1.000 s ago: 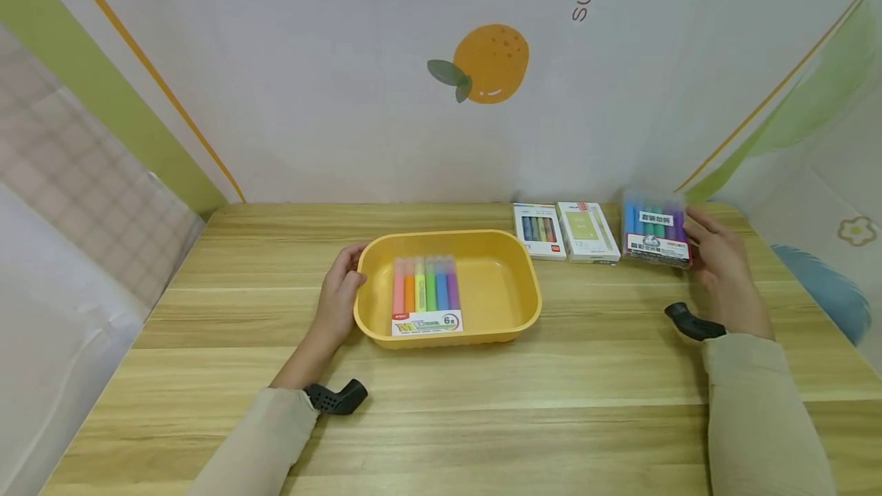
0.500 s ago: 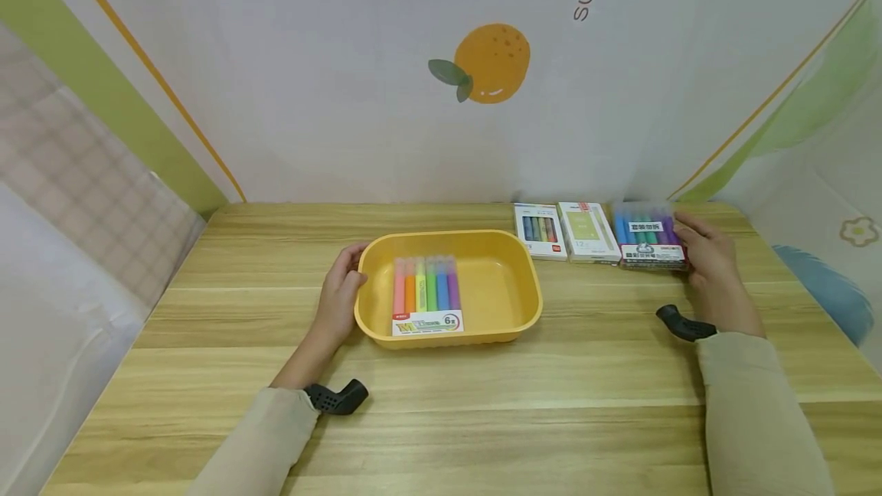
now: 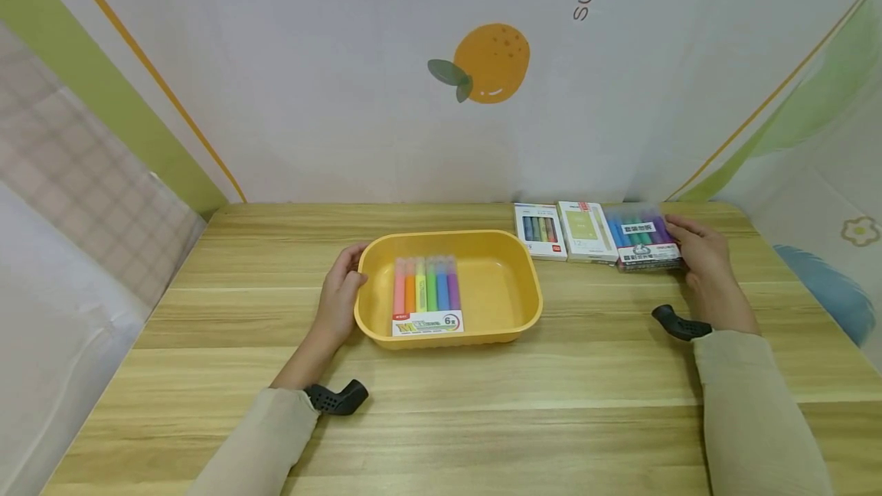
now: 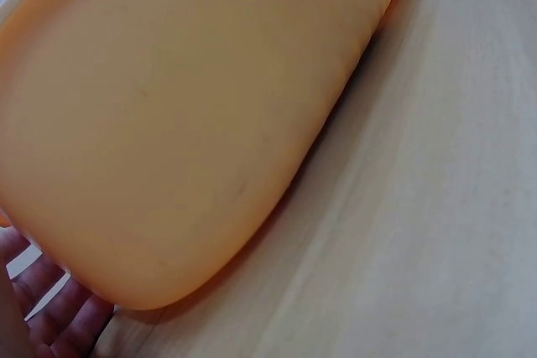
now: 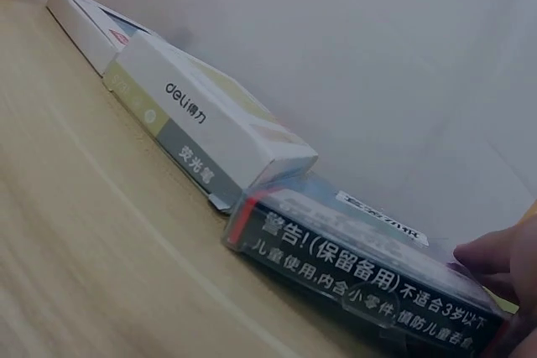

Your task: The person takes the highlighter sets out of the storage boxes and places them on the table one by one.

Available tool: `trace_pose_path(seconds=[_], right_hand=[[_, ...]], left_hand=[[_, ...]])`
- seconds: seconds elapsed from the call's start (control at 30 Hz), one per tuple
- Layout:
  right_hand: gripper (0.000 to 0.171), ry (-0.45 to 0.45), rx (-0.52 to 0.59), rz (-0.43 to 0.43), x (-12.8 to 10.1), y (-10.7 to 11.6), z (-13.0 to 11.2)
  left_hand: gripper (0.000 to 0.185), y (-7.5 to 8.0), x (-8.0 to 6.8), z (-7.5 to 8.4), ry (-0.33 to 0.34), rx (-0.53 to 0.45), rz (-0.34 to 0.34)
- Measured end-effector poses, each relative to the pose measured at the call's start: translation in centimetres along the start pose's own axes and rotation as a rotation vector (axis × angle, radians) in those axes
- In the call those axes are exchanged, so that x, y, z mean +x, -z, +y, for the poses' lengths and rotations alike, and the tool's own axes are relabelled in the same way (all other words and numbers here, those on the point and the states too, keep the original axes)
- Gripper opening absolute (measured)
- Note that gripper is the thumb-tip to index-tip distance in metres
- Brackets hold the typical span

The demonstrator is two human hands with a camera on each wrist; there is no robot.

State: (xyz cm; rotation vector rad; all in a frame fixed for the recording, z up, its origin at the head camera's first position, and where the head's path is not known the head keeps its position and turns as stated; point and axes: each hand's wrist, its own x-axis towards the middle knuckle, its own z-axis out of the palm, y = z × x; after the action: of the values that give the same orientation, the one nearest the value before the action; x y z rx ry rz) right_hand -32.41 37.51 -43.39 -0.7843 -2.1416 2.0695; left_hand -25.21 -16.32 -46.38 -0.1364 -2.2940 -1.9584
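Observation:
A yellow plastic tray sits mid-table in the head view, holding a pack of highlighters in its left half. My left hand grips the tray's left end, thumb at the rim and fingers along the outer wall. To the right, a clear pack of marker pens, blue through green to purple, lies against a white and green box. My right hand holds that pack by its right end. In the right wrist view, only fingertips show at the pack's end.
A white box with a window of coloured sticks lies left of the green one, just behind the tray's right corner. Behind the wooden table rises a wall covering with a printed orange.
My right hand has slid the pack of marker pens leftwards until it meets the white and green box, straightening it somewhat. The left hand and the tray have stayed put.

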Motion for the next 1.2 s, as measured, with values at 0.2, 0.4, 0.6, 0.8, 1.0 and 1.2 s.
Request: trace_pose_path(seconds=[0.2,0.4,0.6,0.8,1.0,1.2], right_hand=[[0.055,-0.009,-0.083,0.001,-0.1,-0.2,0.0],[0.056,0.021,-0.165,0.008,-0.3,-0.4,0.2],[0.064,0.069,-0.315,0.004,-0.3,-0.7,0.2],[0.067,0.148,-0.437,-0.02,-0.5,-1.2,0.3],[0.067,0.251,-0.569,-0.047,-0.6,-1.7,0.5],[0.065,0.322,-0.65,-0.085,-0.6,-2.1,0.6]], left_hand=[[0.052,0.0,-0.1,0.0,-0.001,-0.001,-0.004],[0.052,0.0,0.0,0.0,-0.003,0.009,-0.003],[0.052,0.1,0.1,-0.1,-0.003,0.005,-0.005],[0.052,0.0,0.2,-0.1,-0.011,0.004,-0.005],[0.052,0.1,0.2,-0.2,-0.015,0.011,-0.007],[0.052,0.1,0.2,-0.2,-0.008,0.013,-0.004]])
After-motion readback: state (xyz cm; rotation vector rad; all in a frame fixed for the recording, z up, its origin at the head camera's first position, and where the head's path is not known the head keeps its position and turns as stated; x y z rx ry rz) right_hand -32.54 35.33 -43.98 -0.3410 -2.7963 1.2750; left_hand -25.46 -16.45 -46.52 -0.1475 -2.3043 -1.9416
